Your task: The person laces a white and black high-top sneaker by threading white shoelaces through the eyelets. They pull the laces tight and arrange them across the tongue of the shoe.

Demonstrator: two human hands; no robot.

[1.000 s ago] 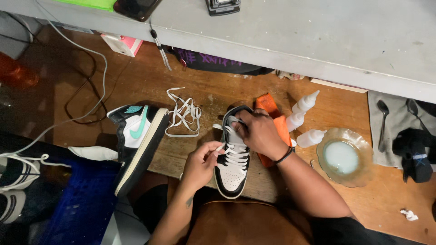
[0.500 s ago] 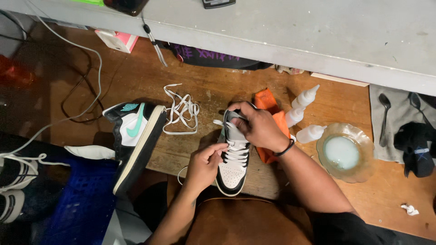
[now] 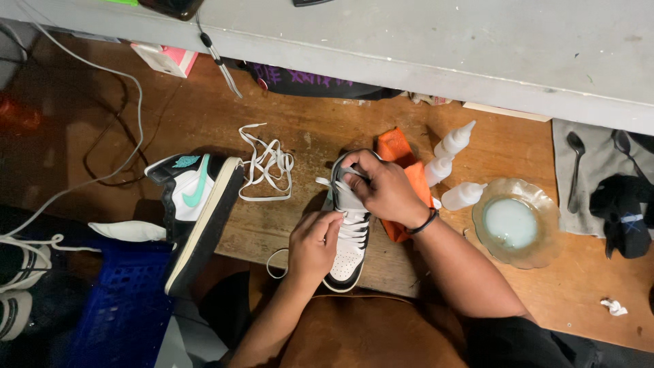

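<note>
head: sneaker (image 3: 346, 262) overhangs table edge (image 3: 259, 255).

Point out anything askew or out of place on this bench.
The second shoe lies tipped on its side, hanging over the table edge, unlaced; its loose lace sprawls beside it. A crumpled paper scrap sits at the right.

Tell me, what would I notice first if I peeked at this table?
Probably the two hands in the middle, left hand and right hand, both on a black-and-white sneaker and its white laces. To the left, a matching sneaker with a teal mark hangs over the table edge, and a glass dish of milky liquid sits on the right.
</note>
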